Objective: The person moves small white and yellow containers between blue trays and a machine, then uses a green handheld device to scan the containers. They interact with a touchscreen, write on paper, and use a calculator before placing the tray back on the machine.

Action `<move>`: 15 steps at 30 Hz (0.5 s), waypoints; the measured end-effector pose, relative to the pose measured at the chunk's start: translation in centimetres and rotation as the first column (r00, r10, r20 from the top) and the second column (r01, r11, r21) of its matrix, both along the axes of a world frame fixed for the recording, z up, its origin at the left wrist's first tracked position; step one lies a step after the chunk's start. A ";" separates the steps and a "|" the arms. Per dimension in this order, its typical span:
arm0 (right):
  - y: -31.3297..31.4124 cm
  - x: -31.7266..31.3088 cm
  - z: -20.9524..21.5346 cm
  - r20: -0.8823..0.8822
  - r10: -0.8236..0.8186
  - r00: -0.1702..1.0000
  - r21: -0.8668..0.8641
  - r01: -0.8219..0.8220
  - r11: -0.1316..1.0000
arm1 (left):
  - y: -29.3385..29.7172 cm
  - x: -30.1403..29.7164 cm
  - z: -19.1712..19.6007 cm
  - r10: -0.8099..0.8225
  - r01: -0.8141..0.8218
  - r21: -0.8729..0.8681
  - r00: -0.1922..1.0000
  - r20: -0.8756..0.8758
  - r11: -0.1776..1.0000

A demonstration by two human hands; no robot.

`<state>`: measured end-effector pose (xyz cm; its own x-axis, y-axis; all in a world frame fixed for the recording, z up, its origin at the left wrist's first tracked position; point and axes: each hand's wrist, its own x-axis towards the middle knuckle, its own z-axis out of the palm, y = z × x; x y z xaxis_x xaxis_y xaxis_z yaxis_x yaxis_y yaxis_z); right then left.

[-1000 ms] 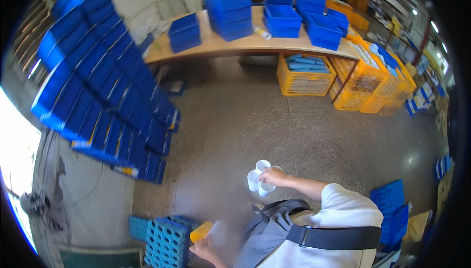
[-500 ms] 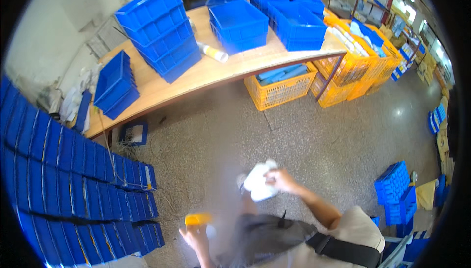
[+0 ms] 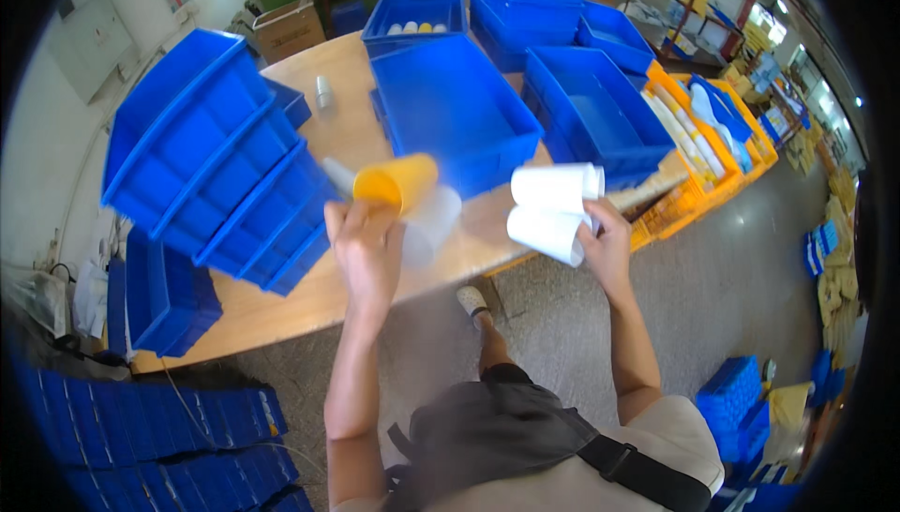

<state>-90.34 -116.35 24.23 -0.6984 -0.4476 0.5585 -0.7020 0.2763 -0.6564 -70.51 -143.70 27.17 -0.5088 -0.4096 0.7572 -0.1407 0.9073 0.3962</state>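
Note:
My left hand (image 3: 364,254) is closed on a short yellow tube (image 3: 417,179), held above the near edge of the wooden table (image 3: 366,279). A paler, whitish tube (image 3: 434,226), smeared by motion, sits against the yellow one. In my right hand (image 3: 609,248) two short white tubes (image 3: 553,187) are pinched one above the other at their right ends. Between and beyond my hands stands a large blue bin (image 3: 450,104); its visible inside is bare blue. A further blue bin (image 3: 412,38) at the back holds several white and yellow round ends.
A tilted-looking stack of blue bins (image 3: 216,170) rises at the left of the table. Another blue bin (image 3: 600,104) stands right of centre. Yellow crates (image 3: 689,198) with long rolls stand beyond the right end. Many blue bins (image 3: 178,428) are stacked low at left.
I have come up to the table, which now fills more of the view. Both hands have risen from low in front of me to above the table's edge, still holding the tubes.

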 end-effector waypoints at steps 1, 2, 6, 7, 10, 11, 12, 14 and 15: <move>-3.0 -3.7 0.6 -0.027 0.013 1.000 -0.027 -0.014 1.000 | -2.4 -4.1 0.1 -0.009 0.008 -0.041 1.000 -0.024 0.999; -6.6 -7.4 1.1 -0.076 0.028 0.997 -0.100 -0.035 0.994 | -5.0 -8.5 0.1 0.000 -0.003 -0.071 0.999 -0.048 0.997; -20.7 -22.1 2.4 -0.152 0.222 0.963 0.075 -0.212 0.974 | -15.7 -24.8 -1.5 -0.004 0.026 -0.150 0.990 0.143 0.988; -24.1 -25.0 2.2 -0.097 0.252 0.963 0.204 -0.229 0.952 | -17.9 -28.1 -2.4 0.031 0.006 -0.147 0.967 0.252 0.989; -32.6 -31.3 0.4 0.028 0.344 0.939 0.489 -0.313 0.814 | -23.7 -35.6 -5.1 0.136 -0.077 -0.141 0.864 0.485 0.987; -35.3 -33.0 -0.3 0.006 0.391 0.920 0.553 -0.329 0.765 | -25.2 -37.6 -5.9 0.166 -0.114 -0.131 0.838 0.519 0.985; -37.4 -34.6 -0.9 -0.009 0.412 0.911 0.550 -0.340 0.763 | -26.4 -39.0 -6.6 0.193 -0.153 -0.118 0.810 0.554 0.981; -41.1 -36.7 -2.1 0.022 0.412 0.911 0.613 -0.338 0.714 | -28.9 -41.5 -7.0 0.200 -0.189 -0.080 0.795 0.573 0.979; -42.5 -37.5 -2.5 0.012 0.376 0.927 0.626 -0.300 0.720 | -30.0 -42.3 -6.9 0.207 -0.205 -0.070 0.788 0.580 0.976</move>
